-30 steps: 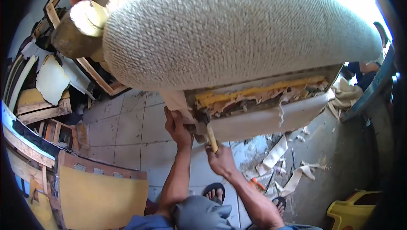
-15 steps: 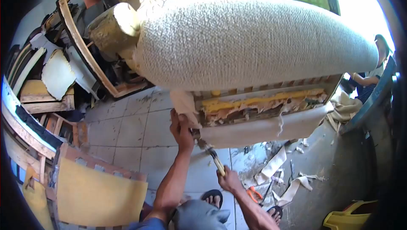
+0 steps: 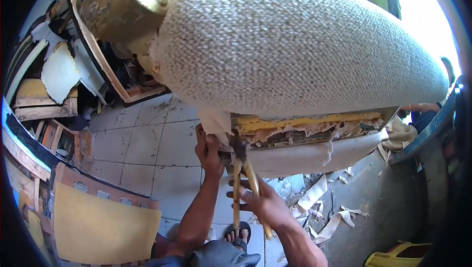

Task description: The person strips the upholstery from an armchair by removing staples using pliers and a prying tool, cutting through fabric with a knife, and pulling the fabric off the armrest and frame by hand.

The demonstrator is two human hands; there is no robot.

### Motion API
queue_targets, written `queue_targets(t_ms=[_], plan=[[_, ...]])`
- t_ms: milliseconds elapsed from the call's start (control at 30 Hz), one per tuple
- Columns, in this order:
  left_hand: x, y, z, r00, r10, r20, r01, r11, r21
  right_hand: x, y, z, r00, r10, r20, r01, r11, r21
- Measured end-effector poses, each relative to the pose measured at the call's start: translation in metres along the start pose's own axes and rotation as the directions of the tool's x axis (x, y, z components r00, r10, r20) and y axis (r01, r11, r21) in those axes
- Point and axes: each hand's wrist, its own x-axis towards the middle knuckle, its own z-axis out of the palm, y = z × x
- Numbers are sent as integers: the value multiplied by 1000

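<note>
A light textured upholstered furniture arm (image 3: 295, 45) fills the upper middle, on its side above the floor. Below it runs an open section of the frame with torn yellow foam (image 3: 309, 119), and white fabric (image 3: 305, 159) hangs underneath. My left hand (image 3: 210, 155) is closed on the frame's lower left corner, by a loose cloth flap (image 3: 216, 122); its fingertips are partly hidden. In my right hand (image 3: 265, 205) is a pair of pincers (image 3: 237, 186) with two yellowish handles spread apart. Their dark jaws touch the frame's edge near that corner.
Torn fabric strips (image 3: 334, 225) litter the floor on the right. A yellow plastic object (image 3: 398, 256) sits at bottom right. Wooden frames and scraps (image 3: 44, 100) are piled at left, near a tan panel (image 3: 105, 225). Another person's arm (image 3: 415, 107) shows at far right.
The pincers have swung more upright, and their handles now stand apart. My right hand has shifted its grip on them. The view has moved closer to the furniture; my left hand stays at the corner.
</note>
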Motion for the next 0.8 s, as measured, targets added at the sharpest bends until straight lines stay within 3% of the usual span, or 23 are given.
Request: queue_targets(t_ms=[67, 133, 200, 267, 300, 367, 433, 467, 533, 600, 700, 733, 800], plan=[[1, -2, 1, 1000, 21, -3, -21, 1000, 3, 10, -13, 2, 988, 152, 16, -147, 909, 391], [6, 0, 5, 997, 73, 16, -73, 997, 13, 18, -18, 4, 992, 126, 6, -119, 920, 374], [4, 6, 9, 994, 108, 32, -109, 994, 28, 24, -16, 11, 992, 123, 26, -118, 847, 517], [-2, 15, 8, 995, -94, 27, 97, 986, -134, 23, -20, 23, 991, 133, -25, -103, 859, 501], [-4, 19, 8, 995, -99, 28, 101, 986, -132, 24, -21, 27, 986, 160, -44, -123, 880, 459], [-4, 24, 11, 976, -211, 55, 216, 910, -354, 31, -23, 35, 982, 178, -65, -137, 901, 411], [-5, 12, 7, 966, -251, 66, 254, 870, -423, 34, -22, 47, 969, 80, -235, -7, 955, 295], [-4, 7, 4, 957, -279, 76, 279, 827, -487, 32, -27, 48, 969, 80, -234, -9, 956, 293], [-1, 11, 2, 967, -242, 79, 251, 854, -456, 26, -42, 46, 952, 252, -176, -137, 861, 491], [0, 13, 6, 973, -212, 88, 229, 872, -432, 22, -47, 34, 935, 281, -217, -161, 880, 446], [0, 12, 10, 987, -133, 92, 160, 882, -444, 24, -51, -16, 927, 361, -99, -361, 932, 16], [-1, 4, 5, 983, -171, 69, 184, 881, -436, 26, -63, -24, 947, 264, -182, -320, 802, -505], [0, -6, -2, 977, -209, 53, 211, 878, -429, 28, -40, -48, 983, -91, -161, -112, 400, -910]])
